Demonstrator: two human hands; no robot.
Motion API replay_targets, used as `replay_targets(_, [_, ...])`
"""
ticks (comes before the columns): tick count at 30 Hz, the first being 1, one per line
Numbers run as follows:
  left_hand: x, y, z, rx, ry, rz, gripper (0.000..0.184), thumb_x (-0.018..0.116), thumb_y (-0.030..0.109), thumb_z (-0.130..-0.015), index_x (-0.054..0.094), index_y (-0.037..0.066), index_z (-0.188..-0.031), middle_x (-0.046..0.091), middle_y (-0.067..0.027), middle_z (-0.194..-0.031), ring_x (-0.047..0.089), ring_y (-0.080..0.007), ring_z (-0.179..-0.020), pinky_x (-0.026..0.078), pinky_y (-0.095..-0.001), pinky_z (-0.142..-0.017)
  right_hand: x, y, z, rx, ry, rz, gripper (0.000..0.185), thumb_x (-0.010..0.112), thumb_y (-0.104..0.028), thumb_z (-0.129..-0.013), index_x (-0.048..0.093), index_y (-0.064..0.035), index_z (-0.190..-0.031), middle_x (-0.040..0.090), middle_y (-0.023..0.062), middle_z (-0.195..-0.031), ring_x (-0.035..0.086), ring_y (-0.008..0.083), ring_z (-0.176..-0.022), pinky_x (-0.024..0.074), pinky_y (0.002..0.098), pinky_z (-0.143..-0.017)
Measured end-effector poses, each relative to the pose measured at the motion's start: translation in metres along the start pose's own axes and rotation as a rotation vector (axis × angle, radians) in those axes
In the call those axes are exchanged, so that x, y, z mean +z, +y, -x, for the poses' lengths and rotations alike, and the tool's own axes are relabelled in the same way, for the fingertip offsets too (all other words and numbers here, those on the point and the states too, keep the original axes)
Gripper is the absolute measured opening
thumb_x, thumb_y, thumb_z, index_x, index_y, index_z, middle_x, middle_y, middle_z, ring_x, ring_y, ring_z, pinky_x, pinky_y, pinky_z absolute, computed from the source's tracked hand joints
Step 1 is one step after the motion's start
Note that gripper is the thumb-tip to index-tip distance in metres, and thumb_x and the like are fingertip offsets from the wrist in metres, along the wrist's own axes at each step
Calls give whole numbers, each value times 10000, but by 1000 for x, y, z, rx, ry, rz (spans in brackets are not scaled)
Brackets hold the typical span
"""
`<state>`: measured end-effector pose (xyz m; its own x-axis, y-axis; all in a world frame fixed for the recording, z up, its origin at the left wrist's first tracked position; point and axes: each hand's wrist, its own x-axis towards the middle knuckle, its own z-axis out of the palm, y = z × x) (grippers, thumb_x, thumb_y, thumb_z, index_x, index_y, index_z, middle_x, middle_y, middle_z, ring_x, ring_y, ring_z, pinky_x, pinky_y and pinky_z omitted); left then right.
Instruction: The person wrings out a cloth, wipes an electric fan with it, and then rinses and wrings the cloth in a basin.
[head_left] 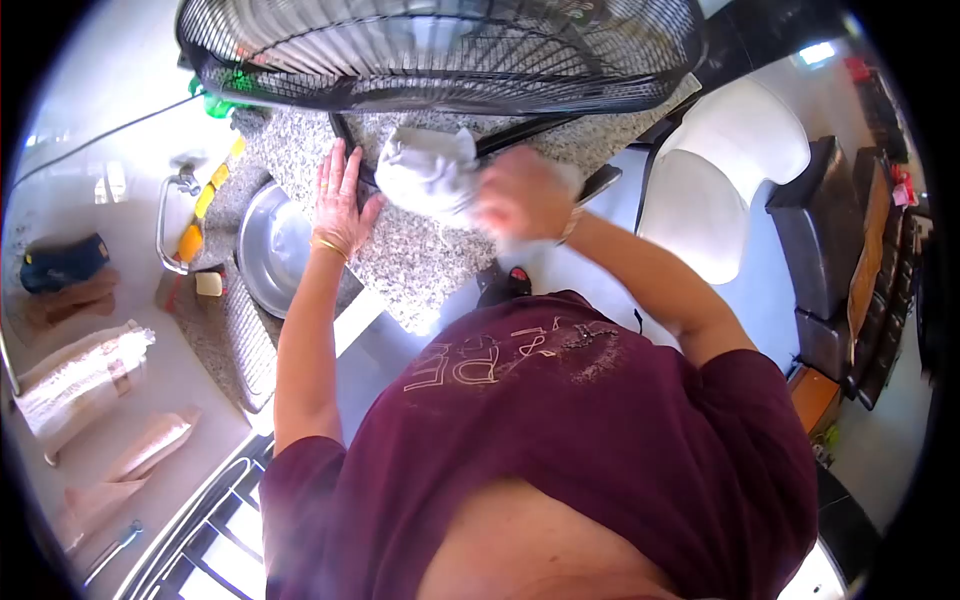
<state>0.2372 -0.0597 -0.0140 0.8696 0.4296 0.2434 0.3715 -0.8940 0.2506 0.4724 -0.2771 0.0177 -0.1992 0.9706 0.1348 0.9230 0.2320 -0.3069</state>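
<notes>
My left hand (340, 205) lies flat on the speckled granite counter (400, 265), fingers stretched out, beside the round metal sink. A thin gold-coloured bangle is on that wrist. My right hand (525, 195) is smeared by motion and closed at the edge of a crumpled white cloth (428, 172). The cloth rests on the counter between my two hands. Just beyond it stands a large black mesh basket-like thing (440, 95), with dark bars beneath it reaching down to the counter.
Left of my left hand is the metal sink (275, 245), with a tap (178, 190) and yellow items (205, 200) by the wall. A ribbed drainboard (245, 335) adjoins it. White chairs (735, 150) and a dark sofa (815, 230) stand to the right.
</notes>
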Motion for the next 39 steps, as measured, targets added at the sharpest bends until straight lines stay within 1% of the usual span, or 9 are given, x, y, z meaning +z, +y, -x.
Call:
replay_targets(1, [0,2,0,1,26,21,811,676,316,-764,300,80,-1443,206,-192,-1523,240,-388,-1379,174,-483,-1144,8,24,23,-5,462,-29,167,685,-224,-635,598,-136,-748,601,52,-881,566,265,-849,443,418,-754])
replay_targets(2, [-1,0,1,11,24,24,807,675,344,-772,309,72,-1438,210,-194,-1520,248,-391,-1373,175,-485,-1142,-2,48,34,-11,595,127,152,683,-216,-672,575,-131,-736,576,68,-800,554,305,-775,429,448,-721])
replay_targets(5, [-2,1,2,2,34,10,795,680,349,-769,322,133,-1445,202,-195,-1523,257,-395,-1370,184,-488,-1138,-8,108,77,412,456,360,207,661,-204,-723,580,-97,-879,576,98,-960,524,324,-977,398,466,-869])
replay_targets(8, [-7,7,5,-22,57,26,762,668,350,-789,329,177,-1450,183,-186,-1534,239,-383,-1388,181,-497,-1135,-2,125,84,513,498,383,257,632,-194,-768,568,-74,-987,562,122,-1055,483,339,-1081,340,476,-985])
replay_targets(18, [-13,15,10,-3,13,-49,679,681,308,-786,406,226,-1402,223,-109,-1532,222,-328,-1411,195,-512,-1131,-3,120,83,492,508,354,274,578,-180,-825,561,-59,-1070,551,149,-1124,446,368,-1147,275,498,-1050])
replay_targets(27, [-10,51,-8,137,-36,-134,600,699,335,-752,528,98,-1277,515,-107,-1280,426,-297,-1265,259,-539,-1084,-16,95,78,501,363,420,286,581,-123,-811,545,10,-1061,522,183,-1171,414,386,-1197,246,500,-1080])
replay_targets(28, [-3,52,-13,148,40,-102,533,695,343,-754,567,78,-1198,569,-92,-1108,499,-277,-1157,274,-524,-1081,-19,91,78,476,335,448,315,580,-105,-806,532,32,-1085,509,185,-1207,424,386,-1199,271,490,-1069])
replay_targets(32, [-5,56,-27,218,-10,-156,300,676,316,-773,589,71,-923,544,-87,-874,554,-285,-941,351,-473,-1037,-3,85,83,340,437,148,412,573,-60,-770,500,60,-1157,471,214,-1277,458,402,-1163,358,467,-1010])
replay_targets(39, [-3,52,-29,293,-6,-188,267,642,310,-795,572,69,-888,545,-94,-892,563,-277,-923,408,-424,-943,-15,19,44,-142,-31,-103,440,650,-156,-703,556,-56,-1121,532,142,-1184,484,338,-1144,404,462,-970])
